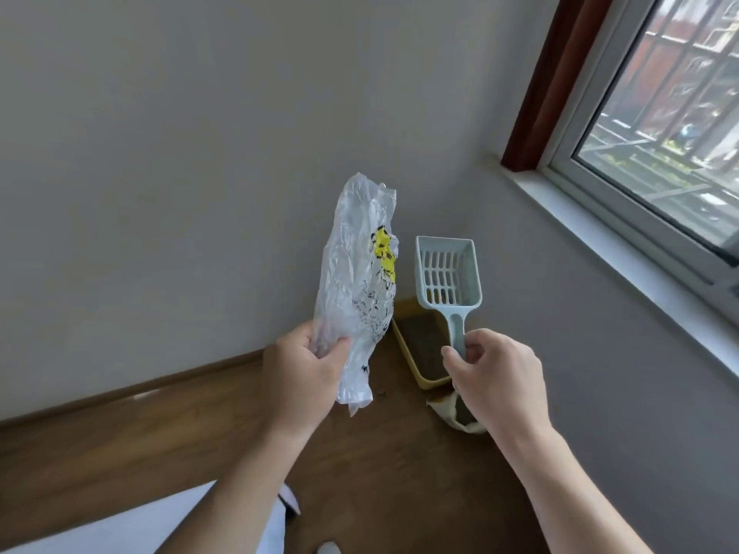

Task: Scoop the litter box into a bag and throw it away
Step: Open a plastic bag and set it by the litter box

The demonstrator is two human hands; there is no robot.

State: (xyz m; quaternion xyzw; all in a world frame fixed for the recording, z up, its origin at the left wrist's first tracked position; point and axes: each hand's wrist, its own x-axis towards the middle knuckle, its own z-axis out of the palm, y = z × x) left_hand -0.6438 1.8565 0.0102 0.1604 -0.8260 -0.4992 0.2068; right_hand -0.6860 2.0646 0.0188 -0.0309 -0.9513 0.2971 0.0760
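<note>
Gripping a crumpled clear plastic bag (356, 289) near its lower end, the person's left hand (304, 365) curls fingers and thumb around the film, which stands upright, still folded and unopened. A yellow patch and dark print show on its side. It appears held ready rather than in use; its mouth would need spreading before anything goes in.

Just beside it, a pale blue slotted scoop (448, 273) rises with its empty basket up. The right hand (496, 373) pinches the end of the handle between thumb and curled fingers, a light carrying hold, not a digging one.

Below and between the two hands, the yellow litter box (430, 382) sits on the floor, tucked into the room's corner, with grey litter inside. No scooping looks to have begun. A beige, partly hidden object (452, 413) lies near the box, under the right wrist; what it is cannot be told.

Brown wood flooring (200, 425) meets a plain grey wall (160, 153) at a low skirting board (140, 387). To the right, a white sill (600, 225) runs under a barred window (660, 113) giving daylight.
</note>
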